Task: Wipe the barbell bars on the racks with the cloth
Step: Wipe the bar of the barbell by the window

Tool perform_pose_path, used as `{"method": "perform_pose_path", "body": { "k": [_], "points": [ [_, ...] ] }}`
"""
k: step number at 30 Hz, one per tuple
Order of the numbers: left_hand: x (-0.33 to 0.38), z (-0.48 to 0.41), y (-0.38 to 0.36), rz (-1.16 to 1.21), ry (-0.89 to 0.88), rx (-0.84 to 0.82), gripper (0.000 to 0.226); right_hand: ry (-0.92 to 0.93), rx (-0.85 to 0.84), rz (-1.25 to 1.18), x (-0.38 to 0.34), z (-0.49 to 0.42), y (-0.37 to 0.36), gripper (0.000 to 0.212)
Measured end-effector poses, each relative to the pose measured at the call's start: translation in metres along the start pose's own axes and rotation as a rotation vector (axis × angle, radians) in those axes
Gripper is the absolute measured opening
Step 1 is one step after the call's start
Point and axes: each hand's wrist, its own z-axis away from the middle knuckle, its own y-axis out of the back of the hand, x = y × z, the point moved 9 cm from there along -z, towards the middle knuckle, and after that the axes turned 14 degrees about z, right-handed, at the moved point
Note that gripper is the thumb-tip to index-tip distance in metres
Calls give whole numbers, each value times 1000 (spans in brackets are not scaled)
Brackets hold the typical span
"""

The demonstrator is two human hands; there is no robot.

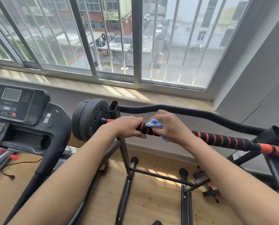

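A black barbell bar (223, 139) with red spiral stripes runs from left to lower right across a black rack (125, 153). Black weight plates (88, 119) sit on its left end. My left hand (127, 126) grips the bar just right of the rack's upright post. My right hand (169, 125) holds a crumpled blue and white cloth (155, 123) wrapped against the bar, right beside the left hand. Part of the cloth hangs out below the right hand.
A treadmill console (13, 103) stands at the left. A curved black padded bar (184, 113) runs behind the barbell, under the window sill (119, 91). The rack's legs (184, 192) and small push-up handles (210, 190) stand on the wooden floor.
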Motion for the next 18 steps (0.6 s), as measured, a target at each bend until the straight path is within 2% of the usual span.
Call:
{"method": "perform_pose_path", "body": {
  "k": [2,5,7,9,11,14,16,18],
  "points": [
    [1,9,1,-35,-111,124,39,-26,14,-21,3,-2,1,16],
    [-2,27,-1,-133,-218,424,45,-79,54,-29,6,-5,3,14],
    [-4,30,-2,-140,-226,498,42,-90,59,-18,6,-5,1,15],
    [-6,21,1,-152,-203,412,41,-77,62,28,2,-3,1,17],
    [-9,10,5,-138,-163,258,42,-58,65,86,-3,-1,2,19],
    [-16,-3,11,-40,-110,75,45,-35,46,125,-12,0,3,24],
    [-15,-4,13,0,-125,65,44,-29,42,118,-15,1,3,25],
    [-11,2,12,-48,-215,168,42,-72,47,104,-12,-1,4,23]
  ]
}}
